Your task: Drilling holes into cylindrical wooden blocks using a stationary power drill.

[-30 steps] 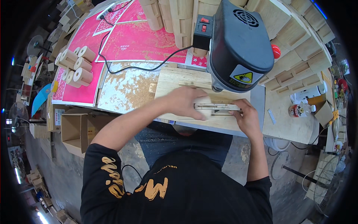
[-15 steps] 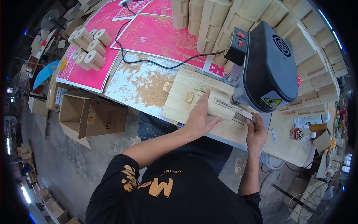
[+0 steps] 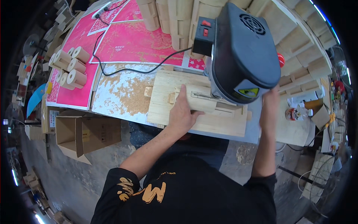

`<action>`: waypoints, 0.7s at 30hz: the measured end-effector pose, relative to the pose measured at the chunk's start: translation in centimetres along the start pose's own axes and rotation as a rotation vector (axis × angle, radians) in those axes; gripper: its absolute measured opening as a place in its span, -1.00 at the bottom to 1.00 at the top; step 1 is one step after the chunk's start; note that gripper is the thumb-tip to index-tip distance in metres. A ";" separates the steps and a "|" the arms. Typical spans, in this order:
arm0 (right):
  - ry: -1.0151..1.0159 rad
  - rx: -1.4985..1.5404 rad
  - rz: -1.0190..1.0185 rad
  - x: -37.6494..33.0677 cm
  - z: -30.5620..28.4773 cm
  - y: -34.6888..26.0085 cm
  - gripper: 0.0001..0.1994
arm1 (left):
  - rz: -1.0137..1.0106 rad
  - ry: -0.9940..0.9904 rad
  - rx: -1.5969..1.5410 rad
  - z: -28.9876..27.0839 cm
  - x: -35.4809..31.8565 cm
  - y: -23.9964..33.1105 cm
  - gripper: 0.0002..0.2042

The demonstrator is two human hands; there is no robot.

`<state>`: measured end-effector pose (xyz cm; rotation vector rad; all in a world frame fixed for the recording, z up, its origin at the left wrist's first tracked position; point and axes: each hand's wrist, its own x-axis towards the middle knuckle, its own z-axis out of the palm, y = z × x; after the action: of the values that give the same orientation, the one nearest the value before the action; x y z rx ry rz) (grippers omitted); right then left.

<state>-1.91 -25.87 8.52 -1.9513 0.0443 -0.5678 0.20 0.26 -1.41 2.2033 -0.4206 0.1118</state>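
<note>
A pale wooden cylinder (image 3: 203, 99) with a long slot along its top lies on a plywood board (image 3: 220, 128), under the head of a black bench drill press (image 3: 246, 52). My left hand (image 3: 181, 116) grips the cylinder's left end, thumb along the near side and fingers on the far side. Beside the right flank of the drill press my right hand (image 3: 270, 110) is raised and smeared by motion. Its fingers are hidden behind the machine's head, so what they touch does not show. Small wooden blocks (image 3: 172, 98) sit on the board by the cylinder's left end.
Sawdust (image 3: 138, 93) covers the table left of the board. A black cord (image 3: 138, 70) runs from the machine to a power strip (image 3: 100, 12). Short wooden cylinders (image 3: 76, 78) stand on pink sheets at left; tall ones rise behind. A bottle (image 3: 298, 113) stands right, a cardboard box (image 3: 99, 132) below left.
My right hand has let go of the cylinder's right end and moved up beside the drill press. My left hand stays on the cylinder. The whole view has shifted somewhat.
</note>
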 end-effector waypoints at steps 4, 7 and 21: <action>0.008 0.586 0.084 5.1 0.9 -7.9 -0.46 | 0.092 0.067 0.027 0.3 -0.2 -0.9 0.18; 0.070 0.056 -0.201 0.1 1.5 -6.7 -0.62 | 0.052 0.051 0.030 0.0 -0.4 -0.7 0.18; 0.104 0.028 -0.165 2.5 2.5 -11.2 -0.64 | 0.086 0.053 0.010 1.4 -0.5 1.1 0.13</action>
<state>-1.13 -19.46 18.35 -1.9079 -0.0590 -0.7747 -0.72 -1.35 -1.58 2.1872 -0.4864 0.2195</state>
